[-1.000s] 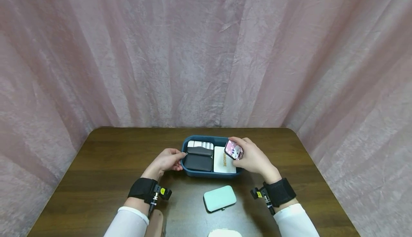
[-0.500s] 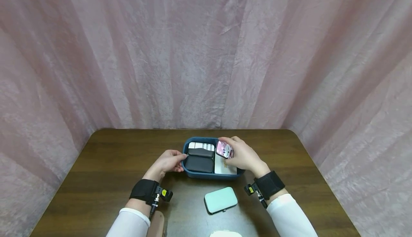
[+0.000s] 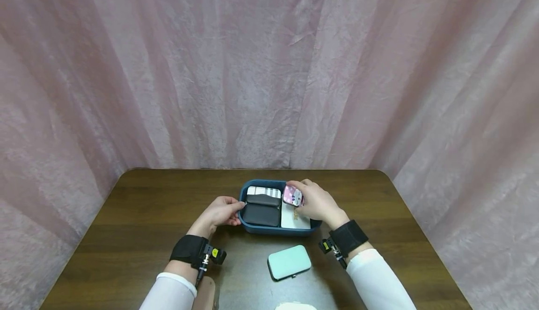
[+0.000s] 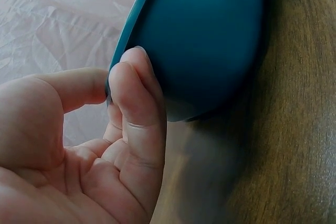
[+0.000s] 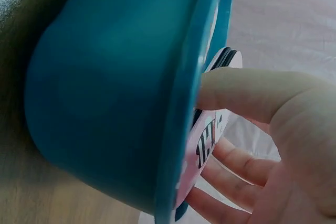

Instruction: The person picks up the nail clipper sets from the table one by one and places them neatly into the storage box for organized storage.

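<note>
A blue oblong bin (image 3: 273, 230) stands near the back of the table. My left hand (image 3: 221, 211) pinches its left rim between thumb and fingers, as the left wrist view shows. My right hand (image 3: 318, 202) holds a small pink case (image 3: 292, 195) with a cartoon print by its edges, at the back right inside the bin. Under and in front of it lies a white case (image 3: 290, 220) with gold lettering, partly hidden by the fingers. The bin's left half holds a black case (image 3: 262, 215), a dark case (image 3: 263, 199) behind it and a plaid piece (image 3: 264, 191).
A mint-green case (image 3: 289, 262) lies on the table in front of the bin. A white object (image 3: 295, 306) is cut off at the bottom edge. Beside the left forearm lies a pinkish-beige object (image 3: 204, 293), partly covered. A pink curtain (image 3: 269, 67) hangs behind the table.
My right hand has moved left with the pink case, from over the bin's right end toward its back middle. In the last half second it has hardly moved. My left hand stays at the rim.
</note>
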Tool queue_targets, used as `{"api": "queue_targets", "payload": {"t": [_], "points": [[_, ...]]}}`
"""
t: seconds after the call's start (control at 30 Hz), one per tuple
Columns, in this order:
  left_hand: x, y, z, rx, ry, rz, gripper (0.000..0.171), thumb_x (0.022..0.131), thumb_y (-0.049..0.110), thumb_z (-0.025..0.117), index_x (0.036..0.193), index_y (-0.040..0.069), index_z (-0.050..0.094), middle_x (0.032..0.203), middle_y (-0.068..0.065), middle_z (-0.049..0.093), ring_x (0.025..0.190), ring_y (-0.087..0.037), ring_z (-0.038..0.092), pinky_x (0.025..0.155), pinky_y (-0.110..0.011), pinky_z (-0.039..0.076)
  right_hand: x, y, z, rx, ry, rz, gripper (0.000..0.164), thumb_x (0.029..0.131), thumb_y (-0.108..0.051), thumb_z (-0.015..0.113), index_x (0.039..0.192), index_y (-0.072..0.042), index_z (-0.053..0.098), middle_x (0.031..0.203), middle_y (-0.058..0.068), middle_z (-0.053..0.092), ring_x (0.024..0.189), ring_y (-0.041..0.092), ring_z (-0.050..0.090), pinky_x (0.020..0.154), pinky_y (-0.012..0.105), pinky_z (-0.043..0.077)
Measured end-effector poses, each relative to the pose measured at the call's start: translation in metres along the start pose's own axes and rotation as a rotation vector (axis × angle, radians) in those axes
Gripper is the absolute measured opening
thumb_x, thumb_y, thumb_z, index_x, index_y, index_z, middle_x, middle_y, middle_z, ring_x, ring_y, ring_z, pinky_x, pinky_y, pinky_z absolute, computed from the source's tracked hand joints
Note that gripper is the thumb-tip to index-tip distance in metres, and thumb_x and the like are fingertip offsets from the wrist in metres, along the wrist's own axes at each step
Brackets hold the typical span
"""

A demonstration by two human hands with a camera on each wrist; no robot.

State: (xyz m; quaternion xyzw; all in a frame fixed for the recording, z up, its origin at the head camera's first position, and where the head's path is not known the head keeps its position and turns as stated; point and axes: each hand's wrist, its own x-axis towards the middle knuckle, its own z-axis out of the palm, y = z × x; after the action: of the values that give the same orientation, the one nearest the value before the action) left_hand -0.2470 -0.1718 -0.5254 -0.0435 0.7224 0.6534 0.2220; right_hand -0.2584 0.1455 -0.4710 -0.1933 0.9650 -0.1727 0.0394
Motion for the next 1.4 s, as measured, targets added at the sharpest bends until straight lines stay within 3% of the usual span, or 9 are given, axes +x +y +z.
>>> {"api": "queue_targets", "payload": {"t": [0.4, 0.67, 0.97, 1.2, 1.4], "points": [[-0.002, 0.001, 0.000, 0.017, 0.002, -0.001, 0.024, 0.107, 0.017, 0.066, 0.107, -0.007, 0.064, 0.069, -0.006, 0.060, 0.053, -0.009, 0.064, 0.052, -0.022, 0.055, 0.006, -0.002, 0.004, -0.083, -0.039, -0.017, 0.080, 0.081, -0.002, 0.078, 0.154, -0.027, 0.059, 0.139, 0.012, 0.061, 0.117, 0.029, 0.060, 0.062, 0.038, 0.046], [-0.001, 0.001, -0.001, 0.003, -0.002, -0.002, 0.020, 0.107, 0.014, 0.065, 0.104, -0.006, 0.064, 0.069, -0.006, 0.060, 0.053, -0.009, 0.064, 0.052, -0.021, 0.055, 0.008, -0.006, 0.008, -0.127, -0.067, 0.004, 0.076, 0.081, 0.001, 0.076, 0.151, -0.025, 0.061, 0.141, 0.015, 0.060, 0.123, 0.032, 0.060, 0.065, 0.040, 0.048], [-0.004, 0.002, -0.002, 0.005, -0.010, -0.001, 0.021, 0.106, 0.015, 0.066, 0.105, -0.006, 0.064, 0.069, -0.006, 0.060, 0.054, -0.009, 0.065, 0.054, -0.023, 0.057, 0.007, -0.011, 0.013, -0.132, -0.070, -0.003, 0.073, 0.084, 0.003, 0.076, 0.151, -0.024, 0.062, 0.144, 0.017, 0.059, 0.129, 0.035, 0.058, 0.074, 0.047, 0.056], [-0.001, 0.001, -0.002, 0.000, -0.009, -0.005, 0.020, 0.106, 0.014, 0.067, 0.105, -0.006, 0.065, 0.068, -0.006, 0.060, 0.054, -0.010, 0.065, 0.053, -0.023, 0.056, 0.008, -0.011, 0.017, -0.117, -0.063, -0.013, 0.069, 0.087, 0.005, 0.074, 0.150, -0.022, 0.063, 0.139, 0.016, 0.061, 0.125, 0.035, 0.059, 0.066, 0.041, 0.053], [0.002, -0.001, -0.004, 0.005, -0.008, -0.002, 0.021, 0.105, 0.014, 0.067, 0.105, -0.007, 0.066, 0.067, -0.007, 0.060, 0.054, -0.010, 0.065, 0.053, -0.023, 0.056, 0.010, -0.007, 0.018, -0.043, -0.084, -0.005, 0.071, 0.087, 0.005, 0.077, 0.151, -0.020, 0.061, 0.148, 0.019, 0.056, 0.130, 0.037, 0.057, 0.071, 0.040, 0.052]]}}
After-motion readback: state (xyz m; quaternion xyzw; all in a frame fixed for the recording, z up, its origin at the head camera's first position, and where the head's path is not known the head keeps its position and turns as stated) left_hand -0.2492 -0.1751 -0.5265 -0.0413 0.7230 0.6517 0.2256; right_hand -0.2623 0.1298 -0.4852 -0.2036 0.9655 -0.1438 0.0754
